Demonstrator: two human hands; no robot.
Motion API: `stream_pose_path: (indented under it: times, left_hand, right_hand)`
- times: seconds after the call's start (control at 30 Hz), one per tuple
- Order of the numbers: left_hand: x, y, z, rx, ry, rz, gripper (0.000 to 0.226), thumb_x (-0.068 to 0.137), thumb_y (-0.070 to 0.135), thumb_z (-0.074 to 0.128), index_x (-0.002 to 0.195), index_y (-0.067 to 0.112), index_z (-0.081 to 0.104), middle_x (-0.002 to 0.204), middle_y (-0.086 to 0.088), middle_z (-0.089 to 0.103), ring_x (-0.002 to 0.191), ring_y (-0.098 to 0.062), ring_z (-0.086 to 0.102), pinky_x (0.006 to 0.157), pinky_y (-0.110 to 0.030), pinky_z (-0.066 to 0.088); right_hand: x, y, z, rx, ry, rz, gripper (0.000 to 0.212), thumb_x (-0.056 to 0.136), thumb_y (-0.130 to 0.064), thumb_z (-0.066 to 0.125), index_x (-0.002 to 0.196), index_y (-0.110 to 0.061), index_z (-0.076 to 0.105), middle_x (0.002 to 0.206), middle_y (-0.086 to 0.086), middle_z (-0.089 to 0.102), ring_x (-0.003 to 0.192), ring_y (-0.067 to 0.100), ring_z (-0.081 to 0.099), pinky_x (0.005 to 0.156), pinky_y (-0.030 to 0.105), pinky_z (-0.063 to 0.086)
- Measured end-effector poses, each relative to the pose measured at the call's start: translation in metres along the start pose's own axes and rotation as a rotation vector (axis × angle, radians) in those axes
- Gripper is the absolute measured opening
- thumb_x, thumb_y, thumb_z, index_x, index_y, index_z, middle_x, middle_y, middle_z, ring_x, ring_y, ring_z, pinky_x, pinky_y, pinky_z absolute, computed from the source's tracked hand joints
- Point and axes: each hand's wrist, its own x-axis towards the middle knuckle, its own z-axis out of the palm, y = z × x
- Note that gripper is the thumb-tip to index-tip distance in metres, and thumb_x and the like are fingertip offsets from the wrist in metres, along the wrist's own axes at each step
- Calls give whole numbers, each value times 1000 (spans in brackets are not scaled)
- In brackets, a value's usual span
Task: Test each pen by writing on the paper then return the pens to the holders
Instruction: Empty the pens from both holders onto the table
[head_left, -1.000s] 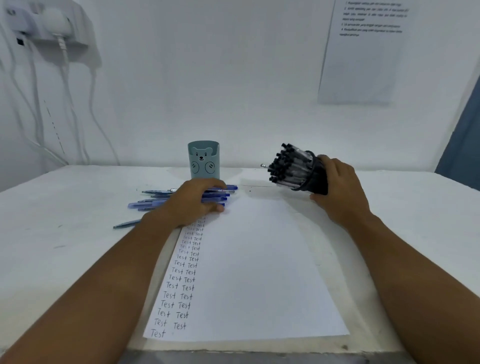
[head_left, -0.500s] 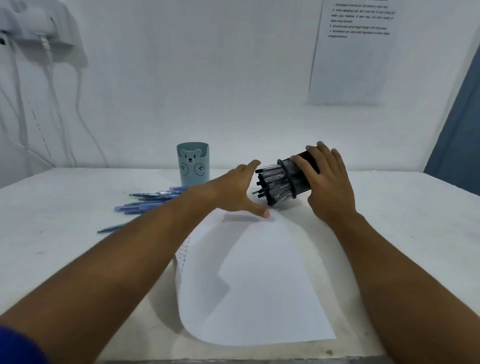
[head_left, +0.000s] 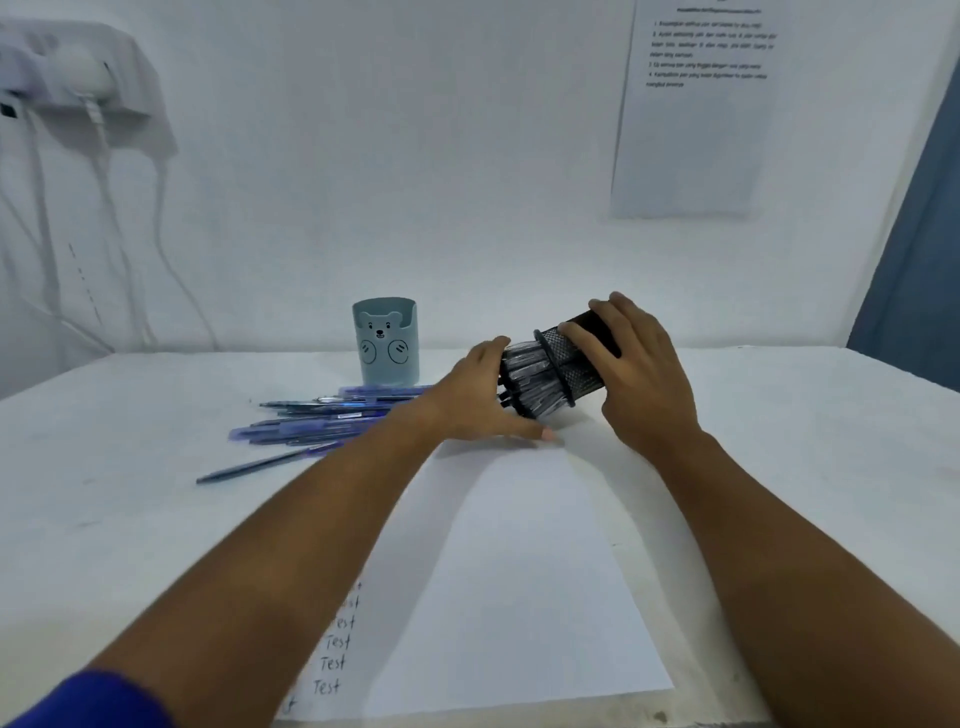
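Observation:
My right hand (head_left: 639, 379) grips a black mesh pen holder (head_left: 571, 364), tipped on its side with its mouth facing left. Several black-capped pens (head_left: 530, 379) stick out of it. My left hand (head_left: 483, 400) is held open against the pen ends, thumb stretched down onto the top edge of the white paper (head_left: 519, 571). The paper lies in front of me with a column of "Test" words down its left side, partly hidden by my left forearm. A pile of blue pens (head_left: 322, 421) lies on the table to the left, in front of a light blue bear-face holder (head_left: 385, 340).
One dark pen (head_left: 260, 466) lies apart at the left of the pile. The white table (head_left: 805, 441) meets a white wall behind. Cables and a socket hang at the upper left wall, and a printed sheet (head_left: 696, 109) is stuck on the wall at upper right.
My left hand left the blue pens and moved right to the mouth of the black holder. My right hand tilted the holder further down and shifted it left.

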Motion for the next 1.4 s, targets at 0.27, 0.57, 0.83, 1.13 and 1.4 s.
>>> stream_pose_path:
  times: [0.27,0.57,0.83,1.13,1.4]
  left_hand:
    - [14,9,16,-131,80,-21,119,49,53,87,145,18,28,138,-1,44,125,-17,46,105,-35,41]
    - [8,9,15,-215,104,-20,105,56,42,91,140,18,33,120,9,50,110,-12,52,90,-25,43]
    - [6,2,17,-290,67,-32,104,60,33,89,145,20,31,128,1,54,95,-14,63,70,-23,53]
    - [18,6,16,-172,34,-6,110,60,49,86,149,27,25,138,3,49,122,-17,48,97,-26,36]
    - [33,6,22,-66,-20,-9,76,54,59,79,120,31,55,107,6,60,97,-14,59,81,-30,48]
  right_hand:
    - [4,9,-6,-14,50,-4,69,67,7,32,127,-10,62,138,20,53,136,40,40,111,49,33]
    - [9,3,-9,-10,96,-58,67,69,8,32,126,-9,64,136,20,55,135,38,41,110,47,34]
    - [7,10,-16,-44,140,20,74,61,11,34,125,-10,64,136,20,55,135,40,42,110,48,34]
    - [5,12,-13,-9,148,56,75,60,11,37,127,-10,64,138,18,54,135,39,42,110,44,33]
    - [-2,23,-5,-36,92,153,77,56,7,40,126,-13,63,136,17,54,135,39,42,108,45,33]
